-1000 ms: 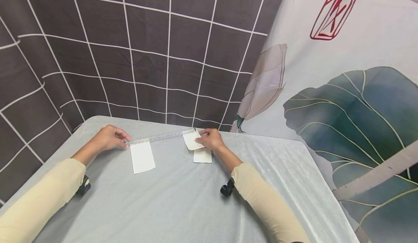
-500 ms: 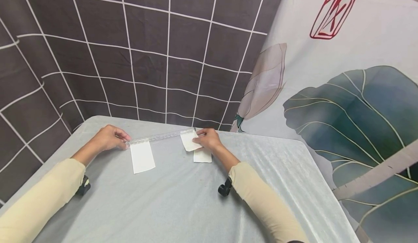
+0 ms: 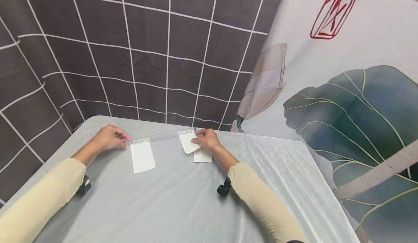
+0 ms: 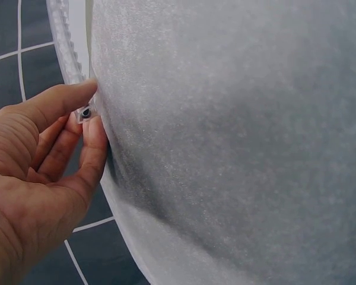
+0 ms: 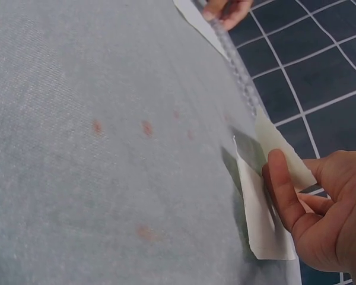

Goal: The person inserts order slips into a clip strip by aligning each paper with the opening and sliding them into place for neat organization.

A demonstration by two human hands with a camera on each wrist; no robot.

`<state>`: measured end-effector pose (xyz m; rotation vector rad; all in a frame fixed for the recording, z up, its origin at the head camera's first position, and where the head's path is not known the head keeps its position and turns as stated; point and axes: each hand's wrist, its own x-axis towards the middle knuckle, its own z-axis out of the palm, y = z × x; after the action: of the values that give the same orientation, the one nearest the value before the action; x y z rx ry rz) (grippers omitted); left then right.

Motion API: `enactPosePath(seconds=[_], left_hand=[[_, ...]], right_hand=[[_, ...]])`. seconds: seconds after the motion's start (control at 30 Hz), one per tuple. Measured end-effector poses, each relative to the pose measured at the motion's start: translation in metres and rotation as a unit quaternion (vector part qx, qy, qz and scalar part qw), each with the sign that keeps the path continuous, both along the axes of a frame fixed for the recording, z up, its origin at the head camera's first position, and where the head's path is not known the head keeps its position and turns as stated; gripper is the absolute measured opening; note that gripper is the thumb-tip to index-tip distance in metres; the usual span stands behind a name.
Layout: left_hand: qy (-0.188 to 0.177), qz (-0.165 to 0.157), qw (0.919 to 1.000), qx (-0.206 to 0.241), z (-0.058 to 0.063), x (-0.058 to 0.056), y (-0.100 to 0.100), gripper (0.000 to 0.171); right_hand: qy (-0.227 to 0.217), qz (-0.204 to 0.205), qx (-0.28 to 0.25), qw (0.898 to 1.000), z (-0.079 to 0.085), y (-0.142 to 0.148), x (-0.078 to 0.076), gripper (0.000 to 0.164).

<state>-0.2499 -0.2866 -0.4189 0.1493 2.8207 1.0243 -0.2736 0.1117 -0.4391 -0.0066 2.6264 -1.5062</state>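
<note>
A long clear plastic strip (image 3: 163,137), toothed along its length, lies along the table's far edge. My left hand (image 3: 109,138) pinches its left end between thumb and fingers; the small square end pokes out in the left wrist view. One white paper slip (image 3: 142,158) extends toward me from the strip's left part. With thumb and fingers my right hand (image 3: 209,140) pinches a second paper slip (image 3: 187,143), its top edge right at the strip's right end. Partly hidden beneath that hand, a third paper slip (image 5: 262,228) rests on the cloth, one edge curled up.
A pale grey cloth (image 3: 183,199) covers the table, with faint reddish spots in the right wrist view. Behind the far edge hangs a dark curtain (image 3: 147,68) with white grid lines. A leaf-printed white curtain (image 3: 303,72) hangs at the right.
My right hand has shifted slightly left with the pinched paper slip, which now sits further left along the strip. The left hand, strip and other slips stay in place.
</note>
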Motion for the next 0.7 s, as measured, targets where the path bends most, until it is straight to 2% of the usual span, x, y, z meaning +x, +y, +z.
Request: enactPosePath(seconds=[0.27, 0.7], left_hand=[[0.007, -0.005, 1.0000, 0.002, 0.000, 0.001, 0.000, 0.038], [0.008, -0.001, 1.0000, 0.000, 0.001, 0.002, 0.002, 0.037]], right_hand=[[0.005, 0.003, 0.010, 1.000, -0.002, -0.003, -0.001, 0.041], [-0.017, 0.020, -0.018, 0.999, 0.001, -0.011, 0.003, 0.042]])
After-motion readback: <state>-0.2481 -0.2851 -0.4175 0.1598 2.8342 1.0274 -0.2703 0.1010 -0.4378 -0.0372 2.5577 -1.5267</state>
